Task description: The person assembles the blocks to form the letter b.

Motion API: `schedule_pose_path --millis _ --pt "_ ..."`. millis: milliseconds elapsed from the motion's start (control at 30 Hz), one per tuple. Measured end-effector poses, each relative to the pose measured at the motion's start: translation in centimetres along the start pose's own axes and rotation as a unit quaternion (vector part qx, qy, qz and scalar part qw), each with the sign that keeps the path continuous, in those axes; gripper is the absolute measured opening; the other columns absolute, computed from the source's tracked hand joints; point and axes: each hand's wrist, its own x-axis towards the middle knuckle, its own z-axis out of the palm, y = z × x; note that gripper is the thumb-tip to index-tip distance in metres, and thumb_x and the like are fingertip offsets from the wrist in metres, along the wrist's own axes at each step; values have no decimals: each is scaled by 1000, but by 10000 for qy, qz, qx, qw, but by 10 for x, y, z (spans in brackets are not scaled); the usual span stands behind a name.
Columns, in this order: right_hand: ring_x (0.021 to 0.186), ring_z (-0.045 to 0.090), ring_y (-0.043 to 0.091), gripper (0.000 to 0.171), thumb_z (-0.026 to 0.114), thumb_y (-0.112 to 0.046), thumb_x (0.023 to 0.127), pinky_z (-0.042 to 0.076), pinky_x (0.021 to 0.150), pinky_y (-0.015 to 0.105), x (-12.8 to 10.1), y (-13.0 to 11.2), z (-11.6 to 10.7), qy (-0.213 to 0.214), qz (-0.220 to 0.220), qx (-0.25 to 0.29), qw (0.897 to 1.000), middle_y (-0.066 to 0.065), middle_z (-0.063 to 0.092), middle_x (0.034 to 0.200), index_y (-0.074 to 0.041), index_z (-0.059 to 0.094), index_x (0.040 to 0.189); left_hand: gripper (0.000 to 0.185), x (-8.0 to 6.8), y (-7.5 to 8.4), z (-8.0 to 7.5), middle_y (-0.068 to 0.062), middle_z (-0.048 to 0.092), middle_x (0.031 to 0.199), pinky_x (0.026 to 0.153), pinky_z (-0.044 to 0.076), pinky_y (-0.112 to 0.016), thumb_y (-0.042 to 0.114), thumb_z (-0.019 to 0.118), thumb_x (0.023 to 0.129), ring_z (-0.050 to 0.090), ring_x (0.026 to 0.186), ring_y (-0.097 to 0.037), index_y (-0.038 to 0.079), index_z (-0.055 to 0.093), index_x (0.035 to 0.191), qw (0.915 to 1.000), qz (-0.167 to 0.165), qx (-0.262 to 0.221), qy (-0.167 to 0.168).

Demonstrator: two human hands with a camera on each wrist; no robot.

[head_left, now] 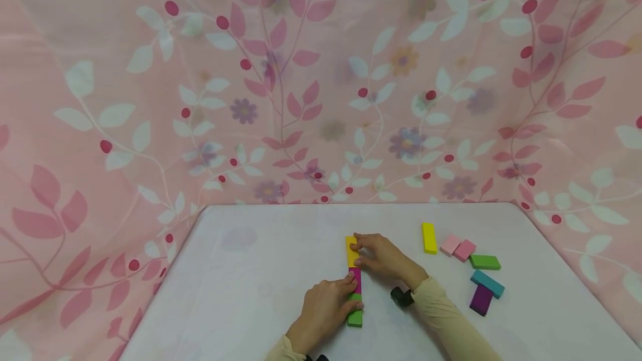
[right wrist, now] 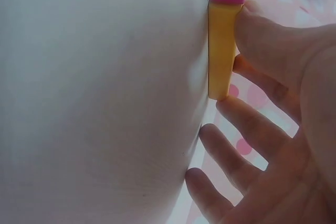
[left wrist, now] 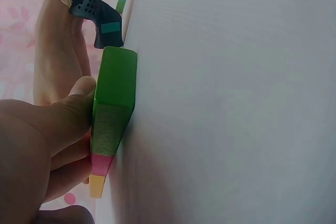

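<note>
Pressing against the near end of a row of blocks, the left hand (head_left: 325, 308) has its fingers curled round the flat green rectangular block (head_left: 355, 315); in the left wrist view the thumb (left wrist: 73, 103) lies on the block's upper face. This green block (left wrist: 113, 103) lies flat on the white table surface (head_left: 261, 272) and forms the end of the row closest to the person.

The right hand (head_left: 382, 258) rests at the far end of the row, its thumb and fingertips touching the flat yellow rectangular block (head_left: 351, 249). In the right wrist view the thumb (right wrist: 262, 35) presses on the side of the yellow block (right wrist: 221, 51), and the remaining fingers are spread and only slightly bent, closed round nothing.

Between the two end blocks lies a flat magenta rectangular block (head_left: 355, 279), touching both, so the three blocks form one straight line running away from the person near the middle of the table.

To the right, well apart from the row, loose blocks lie flat: a second yellow block (head_left: 429, 238), two pink blocks (head_left: 457, 247), a second green block (head_left: 485, 262), a teal block (head_left: 487, 283) and a purple block (head_left: 481, 299). A pink floral cloth (head_left: 301, 82) hangs behind the table.
</note>
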Motion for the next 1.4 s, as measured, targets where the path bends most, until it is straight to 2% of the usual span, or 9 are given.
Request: schedule_pose_path --millis 167,467,900,1133,1400 --pt "127 53 36 31 76 -25 88 39 106 57 0 -2 -1 106 -141 -62 9998 18 55 142 -10 69 114 51 0 0 0 7 66 128 57 52 -31 51 76 80 71 99 -23 23 72 123 9999 99 72 107" --pt "128 52 36 32 75 -25 89 38 107 56 2 -4 -6 39 -51 -173 9998 15 55 143 -12 67 117 52 4 -1 -2 7 67 128 62 54 -32 51 75 81 71 101 -23 22 71 124 9997 145 23 188" --pt "128 52 36 37 76 -28 88 38 107 57 1 -1 -5 -62 76 -1 10000 14 54 144 -12 67 120 51 3 0 -1 8 65 129 59 54 -32 51 76 81 70 104 -22 23 71 123 9999 46 -86 63" --pt "129 51 35 37 75 -24 88 38 107 56 -2 -2 -6 -112 125 93 9998 14 53 144 -12 65 122 52 2 1 -3 8 65 129 61 54 -32 51 76 81 71 103 -23 24 71 124 10000 -39 -65 -57" --pt "127 53 33 37 76 -28 88 40 107 53 -3 -5 -2 -9 25 -146 9999 14 56 141 -13 65 121 52 -1 2 -2 9 66 128 62 54 -34 52 76 80 71 101 -23 24 71 124 10000 -71 -8 18"
